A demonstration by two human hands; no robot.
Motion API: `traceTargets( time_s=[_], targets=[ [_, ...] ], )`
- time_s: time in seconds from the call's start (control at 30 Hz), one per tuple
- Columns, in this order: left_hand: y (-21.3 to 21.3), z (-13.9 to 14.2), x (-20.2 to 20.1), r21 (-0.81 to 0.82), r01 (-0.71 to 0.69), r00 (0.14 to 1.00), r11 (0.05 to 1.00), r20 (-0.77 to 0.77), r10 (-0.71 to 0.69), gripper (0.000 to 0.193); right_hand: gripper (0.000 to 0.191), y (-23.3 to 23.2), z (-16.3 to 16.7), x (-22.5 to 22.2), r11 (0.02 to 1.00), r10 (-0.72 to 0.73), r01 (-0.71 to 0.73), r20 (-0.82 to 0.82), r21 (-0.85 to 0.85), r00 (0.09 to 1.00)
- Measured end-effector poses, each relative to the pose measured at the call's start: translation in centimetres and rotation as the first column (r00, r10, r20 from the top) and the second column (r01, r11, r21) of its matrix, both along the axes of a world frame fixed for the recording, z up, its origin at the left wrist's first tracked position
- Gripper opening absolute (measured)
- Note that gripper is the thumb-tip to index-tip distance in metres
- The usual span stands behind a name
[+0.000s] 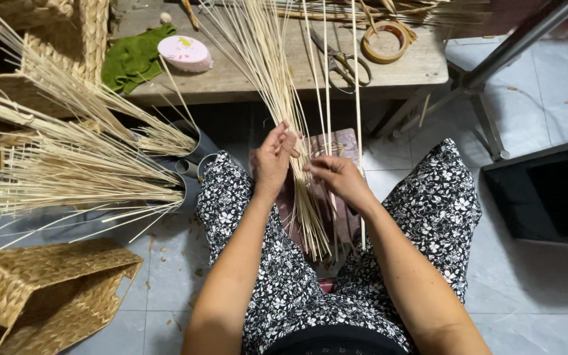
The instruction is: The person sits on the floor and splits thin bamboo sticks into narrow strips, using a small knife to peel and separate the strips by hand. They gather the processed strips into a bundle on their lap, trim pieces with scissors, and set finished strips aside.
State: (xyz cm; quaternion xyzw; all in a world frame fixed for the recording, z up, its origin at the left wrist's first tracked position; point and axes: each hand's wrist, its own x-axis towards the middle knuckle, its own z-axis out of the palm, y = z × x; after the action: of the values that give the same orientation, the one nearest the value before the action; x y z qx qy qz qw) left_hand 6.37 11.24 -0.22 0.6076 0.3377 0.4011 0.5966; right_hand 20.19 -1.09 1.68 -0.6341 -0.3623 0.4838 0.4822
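You sit with your knees apart in black trousers (428,217) printed with small white flowers, and between them your two hands meet on a bundle of pale reed strips (283,98). Your left hand (274,161) is closed loosely around the bundle from the left, fingers wrapped against the strips and the thumb up. Your right hand (338,176) pinches a few strips at the bundle's right edge, fingertips drawn together. The bundle's long axis runs away from you: its lower ends hang down between your knees, fanning a little above the grey tiled floor (540,289), and the upper ends spread out and lean over the wooden table (422,62) ahead. The strips are thin, straight, flat-looking and cream to straw coloured, packed tight where you grip them and loose at both ends. A few single strips stand apart on the right side, nearly upright.

At your lower left a woven basket (47,289) lies on its side on the floor. Further left, more bundles of the same reed (67,171) stick out of grey pipes (195,158). On the table lie scissors (340,62), a roll of brown tape (386,41), a pink round tin (185,52) and a green cloth (133,59)
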Motion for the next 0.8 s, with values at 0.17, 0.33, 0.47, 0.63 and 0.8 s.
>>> traceTargets(
  time_s=[0.17, 0.33, 0.47, 0.63, 0.8],
  targets=[
    [2.0, 0.8, -1.2, -0.024, -0.082, 0.99, 0.996, 0.111, 0.085, 0.032, 0.018, -0.1, -0.7, -0.5, 0.984, 0.115, -0.114, 0.004, -0.138, 0.993],
    [4.4, 2.4, -2.3, 0.066, -0.231, 0.971, 0.971, 0.085, 0.225, 0.036, 0.02, -0.1, -0.9, -1.2, 0.97, 0.164, -0.153, 0.04, -0.19, 0.986],
    [5.5, 2.9, -2.7, 0.05, -0.196, 0.972, 0.979, 0.14, 0.187, 0.04, 0.018, -0.1, -1.1, -2.1, 0.998, 0.039, -0.04, -0.02, -0.055, 0.999],
    [3.6, 1.1, -1.2, -0.042, -0.078, 0.993, 0.996, -0.097, 0.073, 0.04, 0.018, 1.0, -1.0, -2.2, 0.992, -0.126, 0.126, -0.029, 0.013, 0.992],
    [1.8, -0.2, -0.2, 0.073, -0.051, 0.927, 0.996, -0.368, 0.074, 0.044, 0.025, 1.6, -0.2, -2.0, 0.951, -0.132, 0.184, 0.212, -0.247, 0.968]
  ],
)
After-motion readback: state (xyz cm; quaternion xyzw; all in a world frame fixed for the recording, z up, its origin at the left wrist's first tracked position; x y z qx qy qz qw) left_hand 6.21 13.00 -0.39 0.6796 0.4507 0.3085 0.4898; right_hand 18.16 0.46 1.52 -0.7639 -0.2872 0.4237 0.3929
